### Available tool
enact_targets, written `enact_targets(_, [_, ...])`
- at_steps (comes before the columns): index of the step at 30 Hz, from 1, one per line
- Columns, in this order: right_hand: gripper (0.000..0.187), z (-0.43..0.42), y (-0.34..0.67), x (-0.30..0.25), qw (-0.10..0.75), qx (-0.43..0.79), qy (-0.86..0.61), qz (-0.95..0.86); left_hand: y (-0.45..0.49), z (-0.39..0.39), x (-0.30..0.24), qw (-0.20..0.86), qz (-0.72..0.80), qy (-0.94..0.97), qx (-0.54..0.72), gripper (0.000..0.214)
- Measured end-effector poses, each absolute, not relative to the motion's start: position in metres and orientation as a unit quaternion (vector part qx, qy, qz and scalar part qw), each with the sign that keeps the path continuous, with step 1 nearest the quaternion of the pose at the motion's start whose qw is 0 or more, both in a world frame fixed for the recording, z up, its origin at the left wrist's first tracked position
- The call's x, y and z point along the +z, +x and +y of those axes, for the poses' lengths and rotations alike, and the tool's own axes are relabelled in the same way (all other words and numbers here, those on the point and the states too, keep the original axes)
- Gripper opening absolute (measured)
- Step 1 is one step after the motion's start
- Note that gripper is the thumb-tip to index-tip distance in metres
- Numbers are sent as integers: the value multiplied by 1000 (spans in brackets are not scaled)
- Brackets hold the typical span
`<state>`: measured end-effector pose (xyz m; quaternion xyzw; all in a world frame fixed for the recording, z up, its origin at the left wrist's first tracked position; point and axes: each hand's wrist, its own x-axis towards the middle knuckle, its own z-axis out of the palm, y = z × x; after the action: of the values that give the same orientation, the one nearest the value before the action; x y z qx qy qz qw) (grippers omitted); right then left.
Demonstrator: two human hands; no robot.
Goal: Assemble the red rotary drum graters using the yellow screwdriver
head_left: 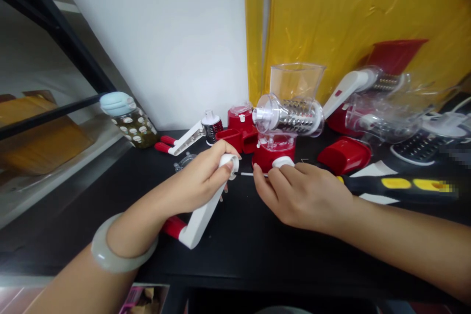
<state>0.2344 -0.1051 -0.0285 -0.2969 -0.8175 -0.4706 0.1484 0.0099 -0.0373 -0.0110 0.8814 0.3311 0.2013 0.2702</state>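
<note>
My left hand (200, 181) is closed round the top end of a white crank handle (204, 213) with a red grip at its lower end. A pale bangle sits on that wrist. My right hand (301, 194) lies on the black table (235, 250), its fingers pinching a small white round cap (282, 161). The cap rests just in front of a red and clear rotary grater (285, 127) with a steel drum and a clear hopper on top.
A second white crank with a steel drum (195, 135) lies behind my left hand. A jar with a blue lid (128, 120) stands at the left. More grater parts (382, 108), a red block (344, 154) and a black-and-yellow handle (401, 187) crowd the right. Yellow sheet behind.
</note>
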Motion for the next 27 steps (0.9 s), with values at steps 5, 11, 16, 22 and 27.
enact_targets(5, [29,-101,232,-37,126,-432,-337,-827,15,-35,-15,254,336,884,202,15])
enact_targets(11, [27,-98,229,-24,47,-150,-472,-867,21,-37,-18,165,348,897,215,13])
enact_targets(16, [22,-85,236,-14,135,83,-479,-863,23,-43,-18,123,362,901,205,19])
enact_targets(22, [22,-66,242,-10,189,316,-477,-798,25,-49,-15,66,364,908,198,26])
enact_targets(27, [29,-57,248,3,109,415,-452,-782,23,-52,-11,40,341,918,200,27])
